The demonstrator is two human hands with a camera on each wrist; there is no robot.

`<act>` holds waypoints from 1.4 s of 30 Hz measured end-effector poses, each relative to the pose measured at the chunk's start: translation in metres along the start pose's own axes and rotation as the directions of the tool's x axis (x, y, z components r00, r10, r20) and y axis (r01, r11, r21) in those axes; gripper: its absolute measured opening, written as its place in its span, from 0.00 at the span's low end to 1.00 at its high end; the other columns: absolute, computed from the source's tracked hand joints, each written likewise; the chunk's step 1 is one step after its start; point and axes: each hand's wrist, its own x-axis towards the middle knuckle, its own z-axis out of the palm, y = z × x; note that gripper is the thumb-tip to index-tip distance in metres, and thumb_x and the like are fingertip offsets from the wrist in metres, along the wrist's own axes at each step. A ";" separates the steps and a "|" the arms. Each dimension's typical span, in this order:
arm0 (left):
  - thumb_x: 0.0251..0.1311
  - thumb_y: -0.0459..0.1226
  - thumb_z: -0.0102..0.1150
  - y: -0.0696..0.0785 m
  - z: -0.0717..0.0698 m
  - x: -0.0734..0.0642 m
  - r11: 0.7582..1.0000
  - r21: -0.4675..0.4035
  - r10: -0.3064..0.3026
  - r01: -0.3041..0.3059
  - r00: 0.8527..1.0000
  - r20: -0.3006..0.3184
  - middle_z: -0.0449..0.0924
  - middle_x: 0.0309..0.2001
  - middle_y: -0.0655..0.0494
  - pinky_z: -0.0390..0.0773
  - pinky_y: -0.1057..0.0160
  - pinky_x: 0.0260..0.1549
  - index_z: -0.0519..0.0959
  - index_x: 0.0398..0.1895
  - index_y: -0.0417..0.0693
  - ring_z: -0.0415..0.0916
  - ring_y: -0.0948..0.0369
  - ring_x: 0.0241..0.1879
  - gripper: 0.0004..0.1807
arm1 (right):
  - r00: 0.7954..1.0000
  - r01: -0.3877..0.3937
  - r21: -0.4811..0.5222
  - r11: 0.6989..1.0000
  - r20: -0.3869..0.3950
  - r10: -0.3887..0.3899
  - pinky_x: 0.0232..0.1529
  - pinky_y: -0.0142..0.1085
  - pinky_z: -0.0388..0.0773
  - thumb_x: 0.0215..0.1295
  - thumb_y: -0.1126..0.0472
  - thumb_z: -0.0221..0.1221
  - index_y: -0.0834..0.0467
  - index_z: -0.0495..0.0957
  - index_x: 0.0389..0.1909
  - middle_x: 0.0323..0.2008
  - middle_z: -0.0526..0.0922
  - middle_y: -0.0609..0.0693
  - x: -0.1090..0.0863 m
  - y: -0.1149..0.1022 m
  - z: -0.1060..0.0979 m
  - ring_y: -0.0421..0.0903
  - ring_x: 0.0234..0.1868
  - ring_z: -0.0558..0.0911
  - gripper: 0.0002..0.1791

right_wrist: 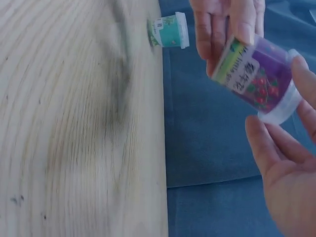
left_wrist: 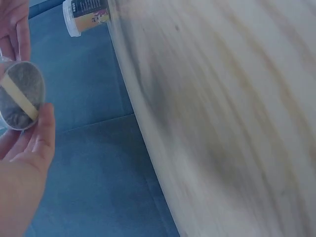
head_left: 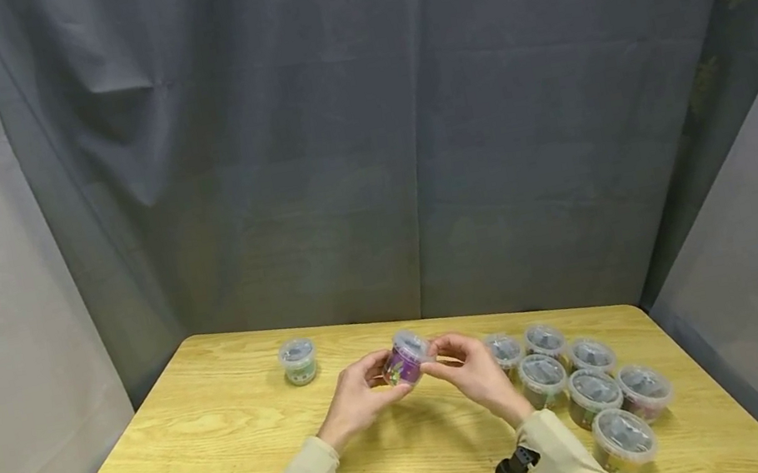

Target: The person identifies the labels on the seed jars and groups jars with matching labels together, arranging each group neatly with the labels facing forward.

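Note:
Above the table, both hands hold a small lidded plastic tub with a purple label, tilted to one side. My left hand grips the lower part of its side, thumb in front. The fingers and thumb of my right hand pinch it at the rim of the translucent lid. In the left wrist view, the round base shows dark contents and a pale strip. Red flowers and writing appear on the label in the right wrist view.
On the wooden table, a green-labelled tub stands alone at the back left. Several similar lidded tubs stand grouped on the right, close to my right forearm. Dark curtain hangs behind the table.

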 end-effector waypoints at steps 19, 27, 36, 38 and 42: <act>0.52 0.39 0.73 0.000 -0.002 0.001 0.996 -0.090 0.010 -0.012 1.000 -0.019 0.80 0.55 0.47 0.80 0.50 0.54 0.73 0.63 0.46 0.80 0.54 0.50 0.33 | 1.000 -0.017 0.047 0.999 0.003 0.017 0.60 0.48 0.77 0.63 0.66 0.64 0.65 0.78 0.36 0.52 0.81 0.60 -0.006 -0.016 -0.002 0.57 0.59 0.79 0.07; 0.51 0.38 0.74 -0.002 -0.001 0.000 0.993 -0.114 0.023 -0.028 0.999 -0.039 0.80 0.56 0.45 0.80 0.50 0.53 0.73 0.61 0.47 0.80 0.52 0.52 0.33 | 1.000 0.010 0.067 0.998 -0.022 -0.008 0.56 0.41 0.80 0.62 0.60 0.67 0.61 0.79 0.36 0.51 0.83 0.57 0.002 0.006 0.000 0.54 0.58 0.80 0.09; 0.50 0.42 0.75 0.003 -0.004 0.000 0.997 -0.075 0.011 -0.013 0.999 -0.038 0.82 0.53 0.47 0.79 0.48 0.55 0.75 0.61 0.46 0.82 0.51 0.49 0.33 | 1.000 -0.022 0.106 0.994 -0.009 0.023 0.58 0.43 0.79 0.62 0.60 0.66 0.62 0.79 0.38 0.53 0.82 0.57 0.002 0.001 -0.001 0.54 0.59 0.79 0.10; 0.51 0.41 0.74 0.003 -0.005 0.001 0.995 -0.104 -0.007 0.005 1.000 -0.018 0.81 0.53 0.46 0.80 0.49 0.54 0.75 0.62 0.45 0.81 0.50 0.50 0.33 | 0.999 -0.034 0.115 0.993 0.006 0.033 0.58 0.41 0.79 0.62 0.61 0.66 0.63 0.79 0.39 0.54 0.82 0.58 0.003 0.002 -0.003 0.54 0.59 0.79 0.10; 0.54 0.38 0.72 0.003 -0.005 0.001 0.990 -0.140 -0.028 0.031 0.999 0.023 0.80 0.54 0.45 0.80 0.51 0.54 0.73 0.63 0.43 0.81 0.49 0.51 0.33 | 0.999 -0.040 0.123 0.992 0.011 0.039 0.54 0.35 0.80 0.62 0.62 0.65 0.64 0.78 0.39 0.56 0.81 0.58 0.003 0.004 -0.004 0.53 0.59 0.79 0.10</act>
